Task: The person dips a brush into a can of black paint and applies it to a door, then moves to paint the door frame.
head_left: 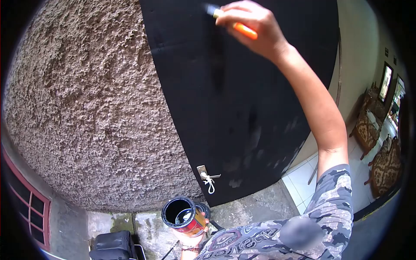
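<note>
My right hand is raised high, its fingers closed round a paintbrush with an orange handle. The brush tip, blurred, points up and left over the black door. Low in the view, my left hand grips a paint can from below, with a bracelet at the wrist. The can has a red and yellow label, a black-smeared rim and dark, glossy paint inside. On the door, a metal handle has a white cord tied to it.
A rough stone-textured wall runs along the left of the door. A black padded seat stands on the concrete floor at lower left, near a red-framed window. Patterned chairs stand on white tiles at right.
</note>
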`<action>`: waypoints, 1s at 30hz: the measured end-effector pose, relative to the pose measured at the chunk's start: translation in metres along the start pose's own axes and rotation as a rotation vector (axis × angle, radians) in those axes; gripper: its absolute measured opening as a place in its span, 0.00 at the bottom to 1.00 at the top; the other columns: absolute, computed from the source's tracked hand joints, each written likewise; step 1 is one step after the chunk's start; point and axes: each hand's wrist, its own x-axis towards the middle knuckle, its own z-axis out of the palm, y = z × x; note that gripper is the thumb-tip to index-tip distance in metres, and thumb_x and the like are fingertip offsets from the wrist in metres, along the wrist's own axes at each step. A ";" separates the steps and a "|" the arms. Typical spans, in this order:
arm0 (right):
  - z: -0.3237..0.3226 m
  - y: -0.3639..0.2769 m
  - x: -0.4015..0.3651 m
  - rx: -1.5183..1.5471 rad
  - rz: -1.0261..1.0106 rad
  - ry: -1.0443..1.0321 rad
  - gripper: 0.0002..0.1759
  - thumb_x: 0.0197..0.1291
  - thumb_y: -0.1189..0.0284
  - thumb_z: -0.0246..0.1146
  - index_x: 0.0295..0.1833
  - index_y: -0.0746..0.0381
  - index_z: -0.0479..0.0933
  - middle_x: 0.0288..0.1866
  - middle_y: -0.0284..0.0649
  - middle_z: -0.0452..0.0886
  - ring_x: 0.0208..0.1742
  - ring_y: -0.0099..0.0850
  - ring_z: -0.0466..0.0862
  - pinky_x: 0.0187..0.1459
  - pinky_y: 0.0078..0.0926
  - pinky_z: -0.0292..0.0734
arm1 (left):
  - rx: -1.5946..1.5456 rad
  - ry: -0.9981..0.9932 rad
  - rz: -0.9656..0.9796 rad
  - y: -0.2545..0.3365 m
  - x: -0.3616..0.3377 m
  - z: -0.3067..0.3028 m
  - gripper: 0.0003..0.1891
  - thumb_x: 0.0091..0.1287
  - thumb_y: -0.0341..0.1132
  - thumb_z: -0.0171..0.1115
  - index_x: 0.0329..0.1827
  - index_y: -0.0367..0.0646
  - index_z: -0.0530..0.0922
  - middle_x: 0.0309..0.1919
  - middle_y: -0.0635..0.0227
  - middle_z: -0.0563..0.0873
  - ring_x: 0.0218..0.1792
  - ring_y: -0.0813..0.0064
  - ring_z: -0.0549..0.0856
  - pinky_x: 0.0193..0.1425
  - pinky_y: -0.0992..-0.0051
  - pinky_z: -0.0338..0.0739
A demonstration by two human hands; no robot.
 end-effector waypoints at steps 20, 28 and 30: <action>-0.014 -0.123 -0.054 0.479 0.274 -0.544 0.16 0.49 0.80 0.74 0.45 0.55 0.85 0.48 0.38 0.86 0.48 0.39 0.86 0.46 0.33 0.84 | -0.107 -0.020 0.044 0.016 -0.009 0.014 0.52 0.61 0.81 0.44 0.72 0.42 0.69 0.57 0.35 0.80 0.46 0.34 0.84 0.36 0.46 0.85; 0.025 -0.070 0.024 0.177 0.027 -0.265 0.13 0.48 0.80 0.71 0.40 0.55 0.83 0.43 0.37 0.86 0.47 0.39 0.86 0.48 0.36 0.84 | -0.115 0.010 0.000 0.028 -0.016 -0.010 0.52 0.60 0.80 0.45 0.72 0.41 0.70 0.56 0.38 0.80 0.46 0.35 0.85 0.34 0.48 0.84; 0.026 -0.052 0.039 -0.013 -0.020 -0.047 0.13 0.48 0.81 0.70 0.40 0.56 0.84 0.44 0.38 0.87 0.46 0.40 0.86 0.47 0.35 0.84 | -0.118 0.021 -0.013 0.029 -0.017 -0.012 0.53 0.60 0.80 0.46 0.72 0.40 0.70 0.56 0.39 0.81 0.45 0.36 0.85 0.33 0.49 0.84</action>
